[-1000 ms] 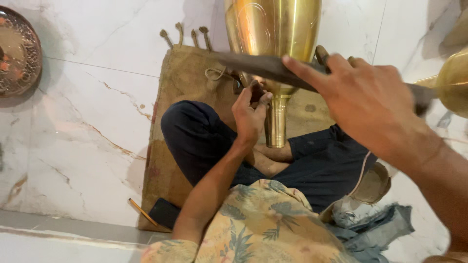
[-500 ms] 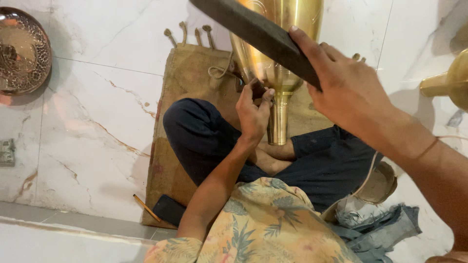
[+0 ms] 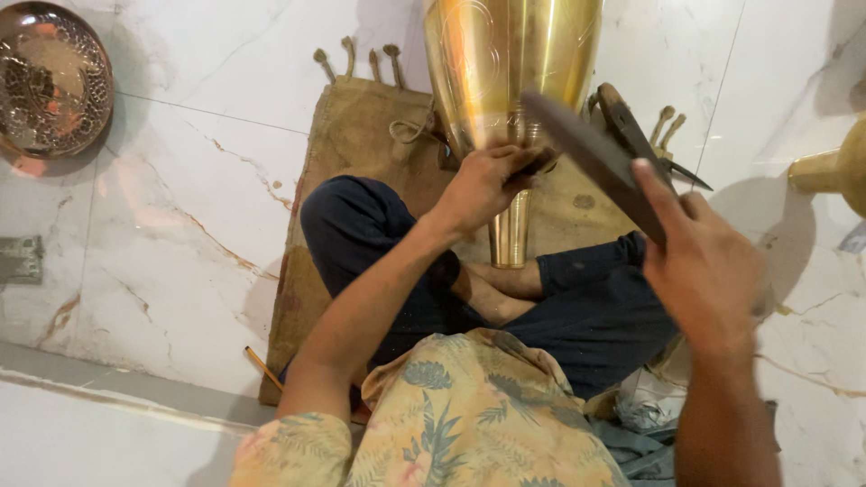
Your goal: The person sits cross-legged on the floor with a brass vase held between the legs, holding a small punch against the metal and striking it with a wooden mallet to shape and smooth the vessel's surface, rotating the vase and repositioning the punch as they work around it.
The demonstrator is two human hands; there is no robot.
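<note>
A tall brass vase (image 3: 505, 72) stands upright between my crossed legs on a brown burlap mat (image 3: 361, 153). My left hand (image 3: 483, 185) is closed at the vase's narrow neck, pinching what looks like a small tool against the brass; the tool itself is mostly hidden by my fingers. My right hand (image 3: 704, 261) grips a long flat dark metal bar (image 3: 586, 153), whose far end reaches down to my left hand at the neck of the vase.
Large shears or pliers (image 3: 640, 135) lie on the mat behind the bar. A hammered round metal bowl (image 3: 50, 81) sits at the top left on the marble floor. Part of another brass piece (image 3: 834, 167) shows at the right edge. A pencil (image 3: 263, 365) lies by the mat's near corner.
My right hand swung the dark bar from high above the vase down to my left hand at the neck. The view shifted slightly.
</note>
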